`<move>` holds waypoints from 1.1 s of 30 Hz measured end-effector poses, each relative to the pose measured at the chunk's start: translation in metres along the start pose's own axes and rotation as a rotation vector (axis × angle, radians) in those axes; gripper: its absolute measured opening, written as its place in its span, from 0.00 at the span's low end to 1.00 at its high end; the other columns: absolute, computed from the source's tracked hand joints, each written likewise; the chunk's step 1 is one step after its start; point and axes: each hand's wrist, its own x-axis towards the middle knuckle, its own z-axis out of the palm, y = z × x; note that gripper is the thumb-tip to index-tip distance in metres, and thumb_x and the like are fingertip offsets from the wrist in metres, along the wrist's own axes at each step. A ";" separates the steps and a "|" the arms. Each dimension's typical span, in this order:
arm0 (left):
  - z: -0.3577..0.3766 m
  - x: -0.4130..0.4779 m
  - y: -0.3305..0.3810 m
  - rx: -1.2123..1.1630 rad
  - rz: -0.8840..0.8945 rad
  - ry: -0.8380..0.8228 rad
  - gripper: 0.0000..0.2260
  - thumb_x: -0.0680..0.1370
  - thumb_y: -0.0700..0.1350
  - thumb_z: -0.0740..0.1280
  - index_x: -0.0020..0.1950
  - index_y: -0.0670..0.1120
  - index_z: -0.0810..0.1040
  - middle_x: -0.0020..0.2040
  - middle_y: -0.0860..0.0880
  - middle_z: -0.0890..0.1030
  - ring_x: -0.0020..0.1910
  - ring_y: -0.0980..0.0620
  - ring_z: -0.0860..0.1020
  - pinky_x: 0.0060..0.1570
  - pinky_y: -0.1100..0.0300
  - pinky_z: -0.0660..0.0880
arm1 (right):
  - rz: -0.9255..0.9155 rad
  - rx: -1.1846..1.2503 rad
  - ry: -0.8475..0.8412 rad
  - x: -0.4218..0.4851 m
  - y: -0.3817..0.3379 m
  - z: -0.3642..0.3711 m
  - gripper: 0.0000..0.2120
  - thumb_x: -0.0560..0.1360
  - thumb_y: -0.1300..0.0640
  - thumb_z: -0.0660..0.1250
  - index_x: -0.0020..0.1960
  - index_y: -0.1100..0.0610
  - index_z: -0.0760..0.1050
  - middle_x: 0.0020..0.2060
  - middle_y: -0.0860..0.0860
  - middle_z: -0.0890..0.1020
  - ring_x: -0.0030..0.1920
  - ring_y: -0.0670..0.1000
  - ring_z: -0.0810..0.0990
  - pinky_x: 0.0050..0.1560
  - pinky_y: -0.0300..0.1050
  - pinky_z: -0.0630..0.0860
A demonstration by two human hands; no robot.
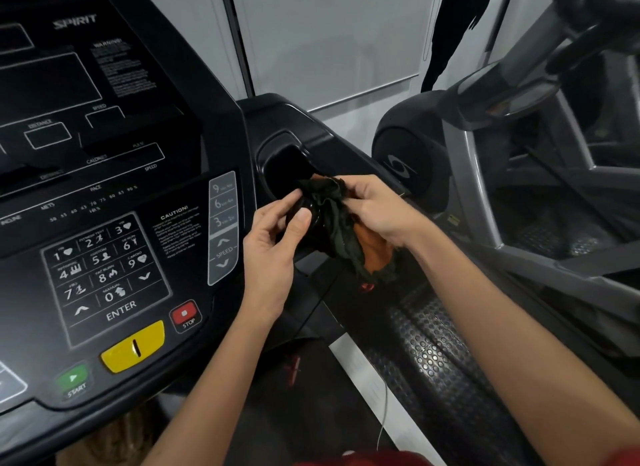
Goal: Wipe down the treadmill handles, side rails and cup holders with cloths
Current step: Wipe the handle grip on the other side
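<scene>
Your left hand (273,254): fingers curled, thumb pressed forward. It pinches the edge of the dark green cloth (332,223) against a shiny black rounded part, which looks like the end of the handle (306,243).
Your right hand (377,209): fingers closed round the bunched top of the dark green cloth, palm turned down and toward your left hand.
Dark green cloth: crumpled and held between both your hands, just below and in front of the cup holder (280,164). Its loose end hangs down to the right.
Orange cloth (375,254): tucked under your right hand, behind the green one and partly wrapped by it. You cannot tell which fingers hold it.
Cup holder: a dark hollow in the black housing right of the console (104,136). The cloth touches its near rim.
Console: SPIRIT lettering on top, and the number keypad (104,271) lies left of your left hand.
Buttons: the red STOP button (184,314) is by your left wrist, with the yellow safety key (133,346) and green START button (72,379) lower left.
Speed strip (223,223): grey, between the keypad and your left hand.
Floor (443,361): studded black rubber, under your right forearm.
Neighbouring machine (485,188): grey-framed, to your right, well apart from the cloths.
</scene>
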 end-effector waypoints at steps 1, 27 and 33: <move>0.000 0.000 0.000 0.001 0.000 0.000 0.14 0.70 0.51 0.67 0.56 0.54 0.78 0.55 0.51 0.75 0.56 0.53 0.75 0.60 0.60 0.74 | 0.049 0.022 -0.038 0.002 0.001 -0.003 0.15 0.76 0.69 0.60 0.57 0.54 0.77 0.45 0.48 0.84 0.49 0.46 0.82 0.51 0.39 0.78; 0.000 0.001 0.001 -0.007 -0.028 0.015 0.13 0.70 0.51 0.68 0.54 0.56 0.79 0.52 0.58 0.76 0.58 0.54 0.76 0.63 0.54 0.72 | -0.500 -0.642 0.579 -0.068 0.068 0.013 0.18 0.66 0.72 0.62 0.52 0.60 0.81 0.50 0.55 0.78 0.49 0.56 0.76 0.58 0.30 0.64; -0.001 0.000 0.002 0.033 -0.013 0.018 0.12 0.70 0.52 0.67 0.53 0.57 0.80 0.53 0.56 0.76 0.57 0.56 0.76 0.60 0.57 0.72 | -0.622 -0.733 0.703 -0.056 0.051 0.049 0.15 0.71 0.69 0.61 0.55 0.63 0.80 0.51 0.55 0.77 0.48 0.53 0.72 0.55 0.35 0.67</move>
